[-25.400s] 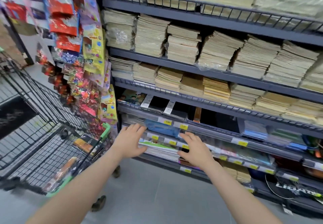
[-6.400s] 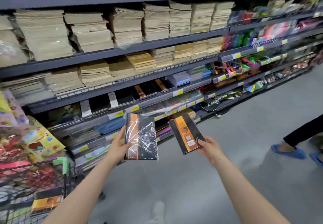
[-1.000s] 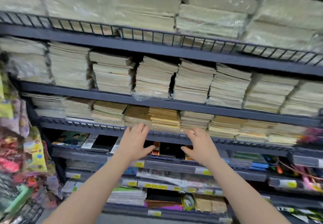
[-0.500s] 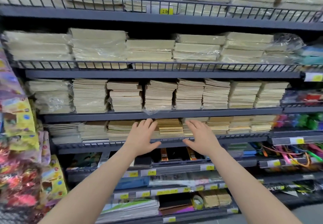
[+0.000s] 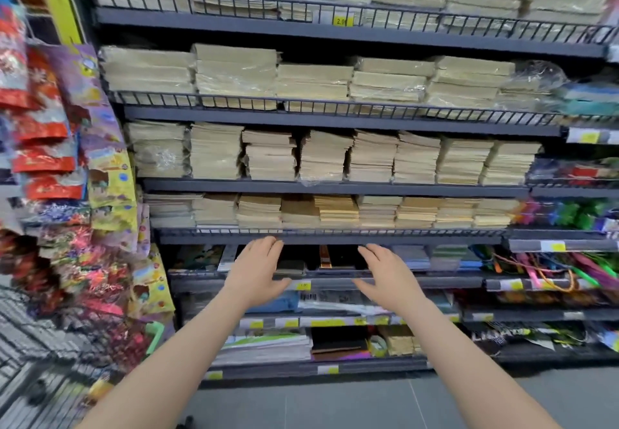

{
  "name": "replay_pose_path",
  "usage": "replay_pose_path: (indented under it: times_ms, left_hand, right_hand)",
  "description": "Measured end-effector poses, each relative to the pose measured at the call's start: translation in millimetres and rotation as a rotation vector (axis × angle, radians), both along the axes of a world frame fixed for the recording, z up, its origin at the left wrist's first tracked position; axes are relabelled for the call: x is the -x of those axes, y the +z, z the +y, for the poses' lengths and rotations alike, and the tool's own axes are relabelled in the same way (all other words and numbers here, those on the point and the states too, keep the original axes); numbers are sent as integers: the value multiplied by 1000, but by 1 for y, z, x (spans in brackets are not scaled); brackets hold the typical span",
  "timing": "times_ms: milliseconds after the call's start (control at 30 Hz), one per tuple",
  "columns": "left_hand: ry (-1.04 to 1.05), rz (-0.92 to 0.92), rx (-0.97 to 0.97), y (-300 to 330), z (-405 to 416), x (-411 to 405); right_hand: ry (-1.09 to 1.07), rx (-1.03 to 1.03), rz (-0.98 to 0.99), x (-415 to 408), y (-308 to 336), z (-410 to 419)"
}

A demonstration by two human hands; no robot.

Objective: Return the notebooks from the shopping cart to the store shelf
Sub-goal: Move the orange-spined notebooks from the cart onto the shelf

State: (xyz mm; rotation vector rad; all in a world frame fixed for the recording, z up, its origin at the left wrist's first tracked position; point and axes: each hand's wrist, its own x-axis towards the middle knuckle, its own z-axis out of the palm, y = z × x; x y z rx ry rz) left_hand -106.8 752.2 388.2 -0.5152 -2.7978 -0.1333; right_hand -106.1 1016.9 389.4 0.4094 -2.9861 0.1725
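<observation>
- The left hand (image 5: 256,273) is open and empty, fingers spread and pointing up toward 12 o'clock, palm facing the shelf (image 5: 335,237).
- The right hand (image 5: 388,274) is likewise open and empty, fingers spread, thumb turned inward toward 9 o'clock.
- Both hands hover in front of the dark row just under the wire-fronted shelf edge, apart from each other, with a gap between them.
- In that gap, at about the centre of the view, the notebooks (image 5: 331,257) lie on the shelf: dark covers with an orange strip (image 5: 324,257) showing along one of them. Neither hand touches them, as far as can be seen.
- Below the notebooks, a rail carries a yellow price tag (image 5: 304,285), between the two wrists.
- Above, toward 12 o'clock, four shelf levels hold tan paper stacks (image 5: 321,157), some wrapped in clear plastic.
- At 9 o'clock, bright hanging packets (image 5: 50,127) in red, purple and yellow cover the end of the rack.
- At 7 o'clock, the wire cart (image 5: 40,361) shows, blurred, with a green handle piece (image 5: 154,330) at its near corner; what lies in it cannot be made out.
- At 3 o'clock, coloured items in pink, green and orange (image 5: 549,271) fill the neighbouring shelves, too blurred to name.
- At 6 o'clock, the lowest shelf holds flat paper pads (image 5: 268,345) and a dark box (image 5: 338,340), with grey floor (image 5: 335,402) beneath.
</observation>
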Motion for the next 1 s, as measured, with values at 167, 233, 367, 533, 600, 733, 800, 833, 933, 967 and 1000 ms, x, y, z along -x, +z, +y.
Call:
replay_pose_path:
  times_ms: [167,233,367,533,600,733,800,833,933,967,1000]
  left_hand:
    - [18,34,-52,14,-21,-42]
    - [16,80,-44,20,-33,-53]
    - [24,121,-50,28,-58,-72]
    - [14,99,-53,13,-106,-95]
    - [13,92,-59,7,-135,-104]
    - [21,67,-50,-1,-210,-125]
    - [36,55,-31,-5,-251,-135]
    - [45,45,-26,-8,-271,-138]
    - [70,20,-25,-16,-324,-149]
    - [80,6,-15,-19,-339,-154]
    - [87,-15,-4,-23,-353,-158]
  right_hand:
    - [7,-4,23,-43,23,-17]
    - [23,-8,46,-56,35,-29]
    - [35,13,56,-81,52,-58]
    - [33,32,43,-111,49,-103]
    - [28,49,25,-121,42,-125]
    - [-32,67,-42,-144,25,-181]
    - [-49,83,-62,-154,18,-214]
    - [-53,95,-65,-160,14,-231]
    - [-45,124,-76,-172,7,-280]
    - [-35,130,-78,-174,4,-295]
    - [-22,135,-77,-176,2,-310]
